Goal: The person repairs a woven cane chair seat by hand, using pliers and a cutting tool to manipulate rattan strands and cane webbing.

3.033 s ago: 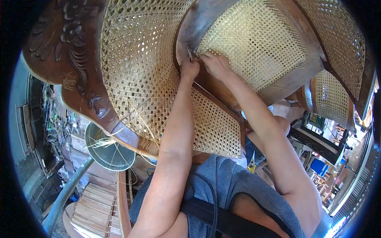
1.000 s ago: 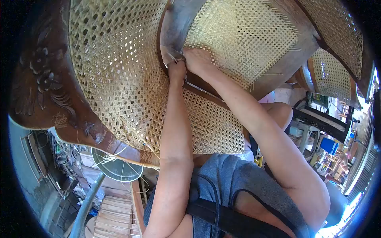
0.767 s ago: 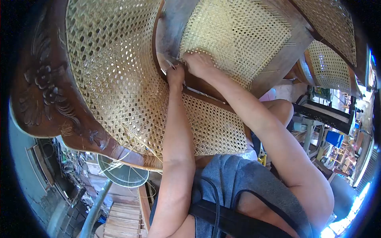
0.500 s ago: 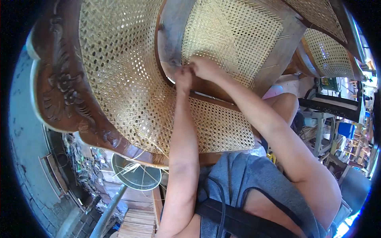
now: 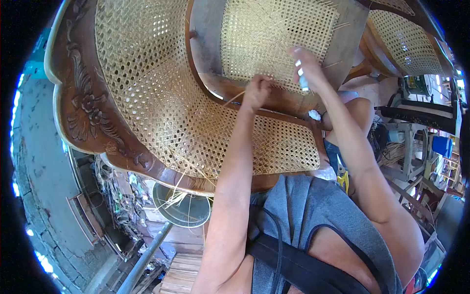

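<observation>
A cane strand (image 5: 234, 100) sticks out to the left of my left hand (image 5: 258, 91), whose fingers are closed at the lower edge of the woven cane seat panel (image 5: 264, 39). My right hand (image 5: 309, 68) is raised just over the right side of that panel, its fingers curled and slightly blurred. A small pale object (image 5: 304, 83) shows against its palm; I cannot make out its kind. Loose strand ends poke out along the panel's right edge. Nearer me, a curved cane backrest (image 5: 171, 112) sits in a carved brown wood frame (image 5: 90, 115).
Below the carved frame, a round metal basin (image 5: 188, 210) holds loose cane strips. Wooden slats (image 5: 183, 274) and a grey pipe (image 5: 144, 259) lie near it. Another cane-panelled chair (image 5: 406, 44) stands at the right, with a blue container (image 5: 442, 146) farther off.
My hands were together at the panel's lower left corner. Now they are apart: the left has shifted right, and the right has moved farther right with a pale object visible.
</observation>
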